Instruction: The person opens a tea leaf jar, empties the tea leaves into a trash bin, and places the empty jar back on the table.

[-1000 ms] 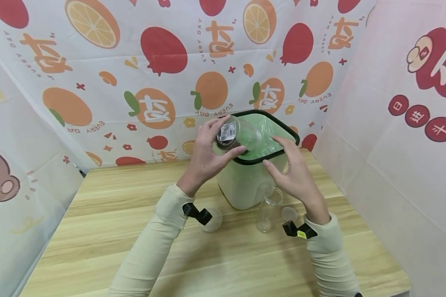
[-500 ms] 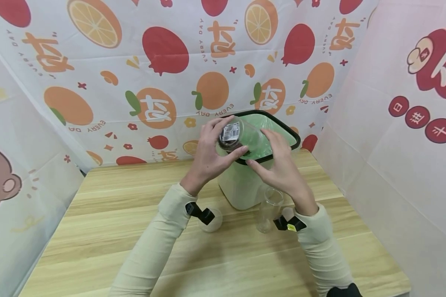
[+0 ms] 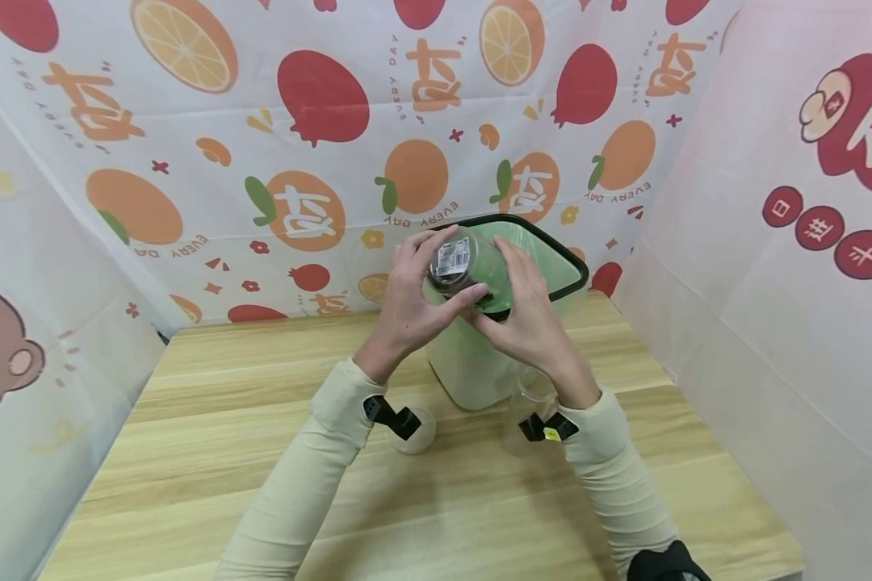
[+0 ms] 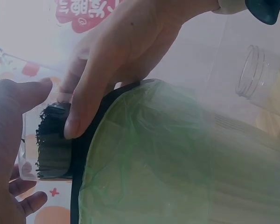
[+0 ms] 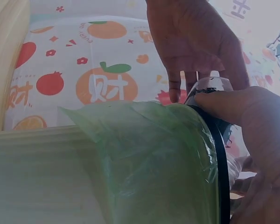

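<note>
Above the bin, a clear jar [image 3: 475,262] is held tilted on its side, with a barcode label on its base end. Dark, stringy pieces [image 4: 53,144] are packed inside it. My left hand [image 3: 417,298] grips the jar's base end, thumb below and fingers over the top. At the other end, my right hand [image 3: 526,323] wraps its thumb and fingers round the jar. In the right wrist view the jar partly hides behind the black rim [image 5: 221,172] and my right hand [image 5: 266,135]. Below is the pale bin [image 3: 472,367] with its green liner [image 3: 541,246].
A second clear jar [image 3: 536,383] stands on the wooden table [image 3: 225,403] by the bin, partly covered by my right wrist. A round translucent lid [image 3: 423,432] lies near my left wrist. Fruit-printed cloth [image 3: 305,161] hangs behind the bin.
My right hand has moved left from the bin's front rim and taken hold of the tilted jar. My left hand and the jar have barely shifted. The small lid at right is now covered.
</note>
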{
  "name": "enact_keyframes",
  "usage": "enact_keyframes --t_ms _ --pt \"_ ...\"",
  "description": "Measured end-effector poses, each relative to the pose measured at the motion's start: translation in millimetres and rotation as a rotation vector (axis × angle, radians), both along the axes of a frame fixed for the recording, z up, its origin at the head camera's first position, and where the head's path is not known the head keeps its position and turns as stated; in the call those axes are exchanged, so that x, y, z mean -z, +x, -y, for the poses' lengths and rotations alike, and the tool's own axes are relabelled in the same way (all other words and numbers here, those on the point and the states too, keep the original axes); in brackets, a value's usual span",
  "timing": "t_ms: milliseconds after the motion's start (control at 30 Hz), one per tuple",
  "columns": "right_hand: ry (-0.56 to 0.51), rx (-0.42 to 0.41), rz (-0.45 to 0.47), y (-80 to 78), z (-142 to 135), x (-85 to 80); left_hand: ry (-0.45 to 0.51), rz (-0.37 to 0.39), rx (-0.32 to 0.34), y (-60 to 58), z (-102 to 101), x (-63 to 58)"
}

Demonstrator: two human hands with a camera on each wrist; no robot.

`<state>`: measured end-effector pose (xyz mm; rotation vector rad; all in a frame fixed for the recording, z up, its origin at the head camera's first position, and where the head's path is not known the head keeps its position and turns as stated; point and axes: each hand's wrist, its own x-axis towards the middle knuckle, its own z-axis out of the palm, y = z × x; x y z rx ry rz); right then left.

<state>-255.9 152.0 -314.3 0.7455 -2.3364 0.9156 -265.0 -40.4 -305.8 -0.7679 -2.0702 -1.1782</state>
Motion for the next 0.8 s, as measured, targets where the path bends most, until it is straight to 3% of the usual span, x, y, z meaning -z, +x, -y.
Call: enact_keyframes --t_ms 367,800 --pt "-0.022 -0.009 -0.068 -3.1 5.0 0.1 0.006 0.017 0.006 2.4 -1.7 0.1" --pt "-0.047 0.012 -0.035 -1.3 5.9 -0.5 0.042 0.02 0.027 5.0 11.4 6.8"
